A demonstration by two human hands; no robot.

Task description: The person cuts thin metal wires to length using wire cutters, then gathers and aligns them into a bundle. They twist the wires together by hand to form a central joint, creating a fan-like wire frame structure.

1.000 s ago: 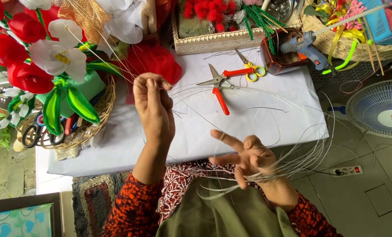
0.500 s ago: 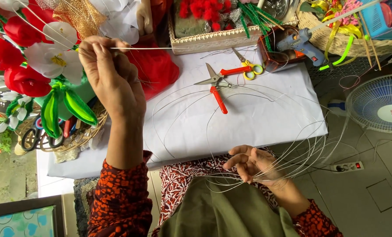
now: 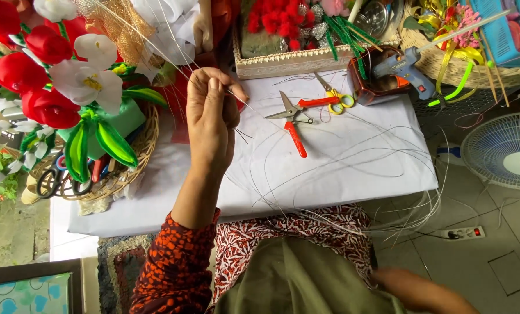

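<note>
My left hand (image 3: pixel 211 114) is raised over the white-covered table (image 3: pixel 353 174), its fingers pinched shut on a thin silver wire (image 3: pixel 155 46) that runs up and left toward the flowers. Several more loops of the same wire (image 3: pixel 353 168) lie spread over the table and hang off its front edge. Only part of my right hand (image 3: pixel 414 289) shows, low by my lap at the frame's bottom edge, and its fingers are hidden. Red-handled snips (image 3: pixel 295 131) lie on the table right of my left hand.
A wicker basket (image 3: pixel 135 168) of red and white artificial flowers stands at the left. Yellow-handled scissors (image 3: pixel 334 100), a glue gun (image 3: pixel 404 65) and a trimmed box (image 3: pixel 306 64) of red pompoms sit at the back. On the floor at right are a fan (image 3: pixel 504 151) and a power strip (image 3: pixel 460 233).
My left hand has come right and slightly down from the flowers, still pinching the wire. My right hand has dropped from the wire loops toward my lap.
</note>
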